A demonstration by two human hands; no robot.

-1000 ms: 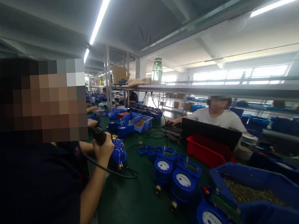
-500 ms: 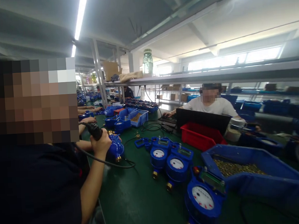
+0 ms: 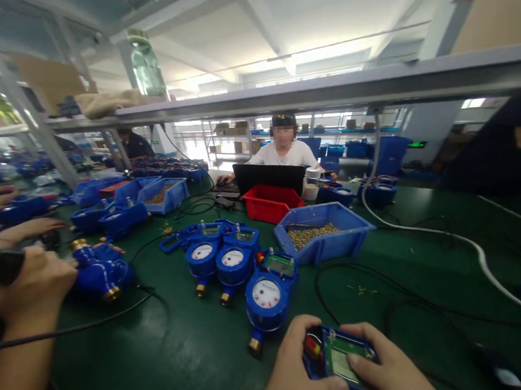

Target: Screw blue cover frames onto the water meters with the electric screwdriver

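Note:
At the bottom of the view, my left hand grips the left side of a blue water meter. My right hand holds its other side, with the thumb resting at the display. The meter's open housing shows a green circuit board, a small screen and a red and yellow part at its left; its lower portion runs out of the frame. Just beyond my hands lies another blue water meter with a white dial. Two more meters stand side by side behind it.
A blue bin of small brass-coloured screws and a red bin stand beyond the meters. A white cable crosses the green table at right. At left, a co-worker's hand holds a black tool near a meter. A shelf spans above.
The view has swung right and the meters now appear further left. Both my hands, with a water meter between them, have come into view at the bottom.

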